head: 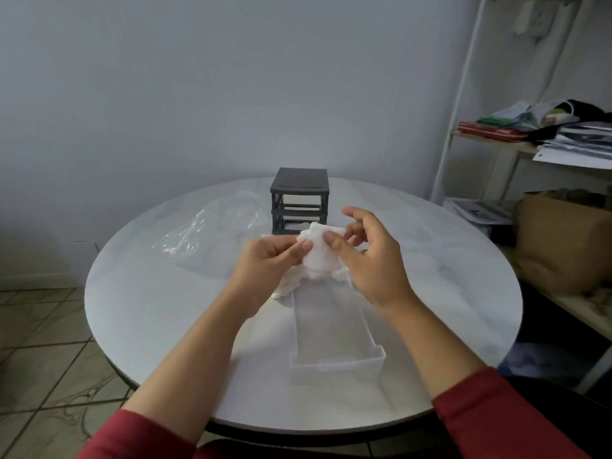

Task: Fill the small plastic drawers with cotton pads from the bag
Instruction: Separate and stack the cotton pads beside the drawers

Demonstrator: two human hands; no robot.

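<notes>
- one round white table [139, 309] fills the middle of the frame and carries everything. its near curved edge lies not far below the drawer's front, so a forearm dragged back could, i judge, nudge the drawer toward that edge.
- a white shelf unit [463, 134] stands at the right edge of the frame, stacked with papers and folded cloth, with a brown paper bag [563, 240] below. both are well apart from the work and block nothing.
- a clear plastic bag [215, 233] lies crumpled at centre left, just beside the drawer frame. i cannot tell whether any pads are inside it.
- a clear drawer [334, 332] lies out of its frame at lower centre, open side up and looking empty. its far end sits under the hands.
- a dark drawer frame [299, 200] stands at upper centre behind the hands. its upper slots look open; the lowest is partly hidden.
- the left hand [265, 263] and right hand [374, 263] meet at centre. each pinches the clump between thumb and fingertips, and the right hand's spare fingers are spread and loosely curled.
- the cotton pads [319, 256] hang as a soft bunch above the drawer's far end, with loose pads [286, 288] on the table beneath. the likely slip is pads peeling off and landing outside the drawer's walls. a bunch packed too high could also stop the drawer sliding back into its slot.
</notes>
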